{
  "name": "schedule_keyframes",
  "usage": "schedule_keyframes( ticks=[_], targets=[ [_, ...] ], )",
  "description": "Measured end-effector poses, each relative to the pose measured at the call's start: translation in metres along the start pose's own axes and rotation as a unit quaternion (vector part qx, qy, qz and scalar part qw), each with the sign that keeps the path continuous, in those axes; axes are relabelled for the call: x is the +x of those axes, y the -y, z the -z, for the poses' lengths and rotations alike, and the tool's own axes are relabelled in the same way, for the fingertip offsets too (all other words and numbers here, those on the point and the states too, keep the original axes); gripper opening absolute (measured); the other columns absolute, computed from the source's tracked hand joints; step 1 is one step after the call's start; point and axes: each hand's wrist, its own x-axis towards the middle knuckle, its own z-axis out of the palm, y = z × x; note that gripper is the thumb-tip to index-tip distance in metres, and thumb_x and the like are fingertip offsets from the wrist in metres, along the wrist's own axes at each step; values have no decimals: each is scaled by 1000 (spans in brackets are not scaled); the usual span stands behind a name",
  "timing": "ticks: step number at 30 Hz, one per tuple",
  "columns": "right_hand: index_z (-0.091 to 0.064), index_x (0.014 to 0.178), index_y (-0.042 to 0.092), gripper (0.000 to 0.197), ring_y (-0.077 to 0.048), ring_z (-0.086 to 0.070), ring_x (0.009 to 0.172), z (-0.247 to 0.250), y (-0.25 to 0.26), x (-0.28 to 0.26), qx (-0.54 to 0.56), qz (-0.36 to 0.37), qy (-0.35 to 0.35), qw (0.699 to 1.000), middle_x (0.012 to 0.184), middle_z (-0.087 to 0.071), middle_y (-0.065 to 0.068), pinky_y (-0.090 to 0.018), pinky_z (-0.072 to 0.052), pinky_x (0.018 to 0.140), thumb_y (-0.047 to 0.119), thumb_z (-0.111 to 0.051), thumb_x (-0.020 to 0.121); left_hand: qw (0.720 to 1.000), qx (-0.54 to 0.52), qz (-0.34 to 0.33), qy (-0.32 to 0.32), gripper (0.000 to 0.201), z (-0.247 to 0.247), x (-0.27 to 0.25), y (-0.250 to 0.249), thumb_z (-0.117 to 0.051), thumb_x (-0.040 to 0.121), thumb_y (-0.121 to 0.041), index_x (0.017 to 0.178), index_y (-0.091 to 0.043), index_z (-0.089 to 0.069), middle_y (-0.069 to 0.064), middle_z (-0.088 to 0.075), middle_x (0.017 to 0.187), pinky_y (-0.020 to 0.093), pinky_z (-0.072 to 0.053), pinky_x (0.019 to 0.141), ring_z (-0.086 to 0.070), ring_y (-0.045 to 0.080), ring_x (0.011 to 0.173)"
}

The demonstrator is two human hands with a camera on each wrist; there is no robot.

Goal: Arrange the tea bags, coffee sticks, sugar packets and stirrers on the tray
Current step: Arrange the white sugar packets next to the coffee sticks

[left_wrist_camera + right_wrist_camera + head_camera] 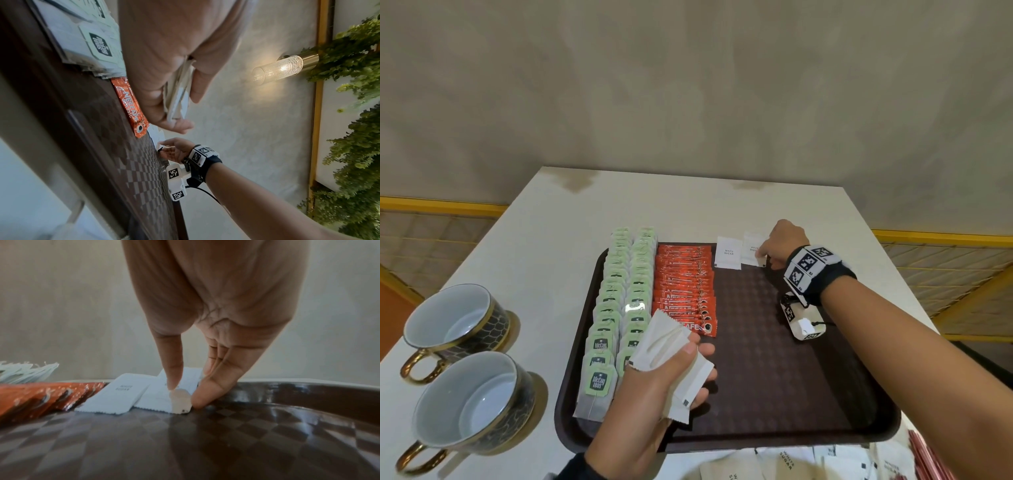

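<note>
Two sugar packets [728, 253] on the tray [774, 359].
The left hand [654, 387] grips a bunch [671, 353]; the right hand [787, 243] pinches one. Only the head view shows two cups [472, 394].

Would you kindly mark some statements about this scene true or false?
The left hand grips a bundle of white paper sugar packets. True.
Green-labelled paper tea bags lie in two rows on the dark brown plastic tray. True.
The right hand hangs idle. False: it pinches one white sugar packet at the tray's far edge.
Both cups stand on the tray. False: the black-and-gold ceramic cups stand on the white table, left of it.
</note>
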Motion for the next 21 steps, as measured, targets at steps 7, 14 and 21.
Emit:
schedule_keyframes(
  ticks=[7, 14, 21],
  targets=[
    [-44, 127, 15, 74, -31, -50, 113, 0, 13, -5, -144, 172, -30, 974, 127, -44, -11, -42, -50, 85, 35, -85, 69, 1000, 0, -6, -1, 25, 4, -1, -3, -61, 88, -11, 112, -5, -64, 17, -74, 101, 30, -54, 56, -69, 23, 72],
    [-51, 125, 20, 61, -25, -46, 115, -18, 38, -7, -333, 277, -6, 901, 124, -47, -6, -34, -43, 74, 35, -81, 74, 1000, 11, -7, -10, 28, 6, 0, 0, -64, 83, -13, 110, -4, -64, 18, -74, 100, 31, -54, 54, -68, 28, 75],
    [-55, 129, 23, 57, -24, -45, 117, -17, 43, -5, -353, 303, -5, 885, 124, -49, -4, -36, -46, 80, 30, -78, 79, 1000, 2, -1, -22, 27, 10, 1, 0, -64, 83, -12, 109, -3, -63, 19, -74, 100, 31, -52, 54, -68, 28, 74]
  ],
)
